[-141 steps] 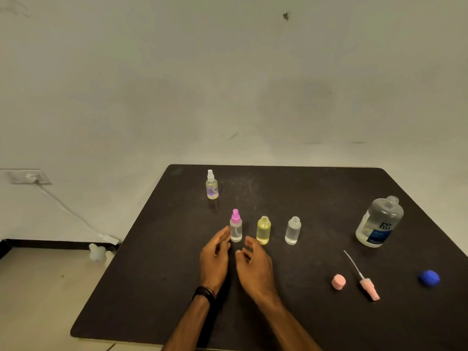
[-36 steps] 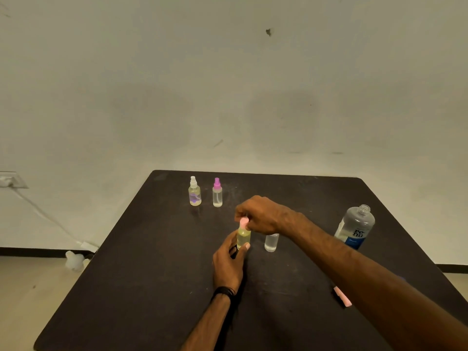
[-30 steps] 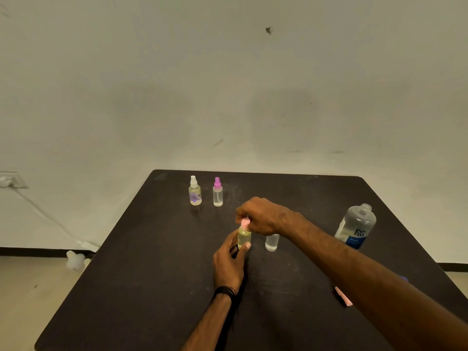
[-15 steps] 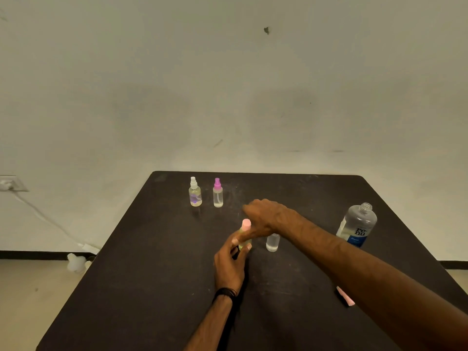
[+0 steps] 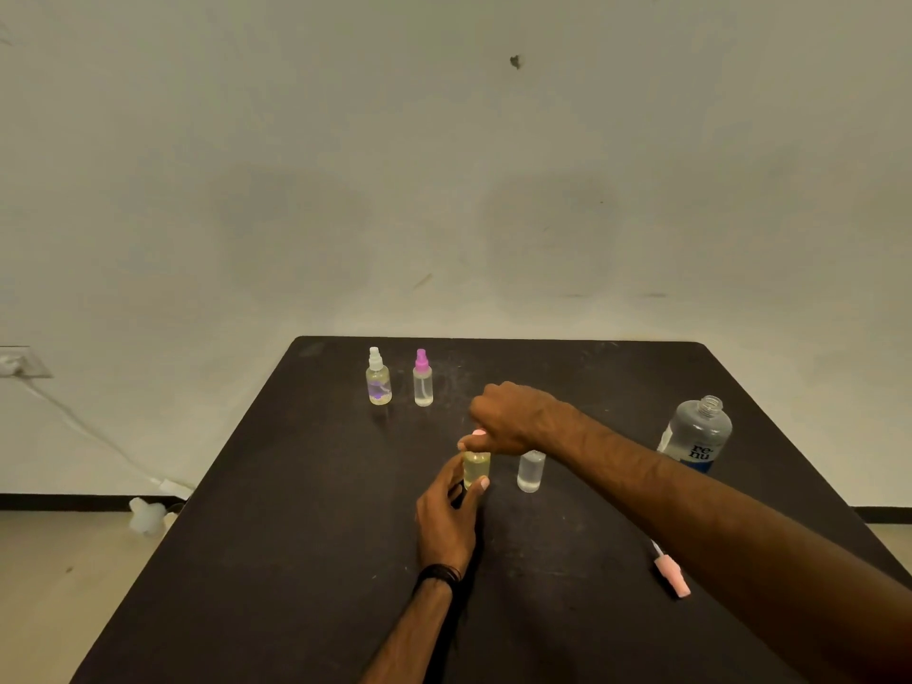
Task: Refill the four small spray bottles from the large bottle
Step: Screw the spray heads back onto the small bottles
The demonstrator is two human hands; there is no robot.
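Left hand [image 5: 446, 515] grips small yellow-tinted plastic bottle [image 5: 476, 469]; right hand [image 5: 511, 417] pinches pink cap [image 5: 477, 433] atop; clear uncapped small bottle [image 5: 531, 470] at 3 o'clock.

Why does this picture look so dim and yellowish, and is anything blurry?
Head view: dull, warm light; the dark table swallows detail; the right hand casts only faint shadow. The wide lens splays the table edges; the nearest forearm looks soft, the small bottles fairly sharp.
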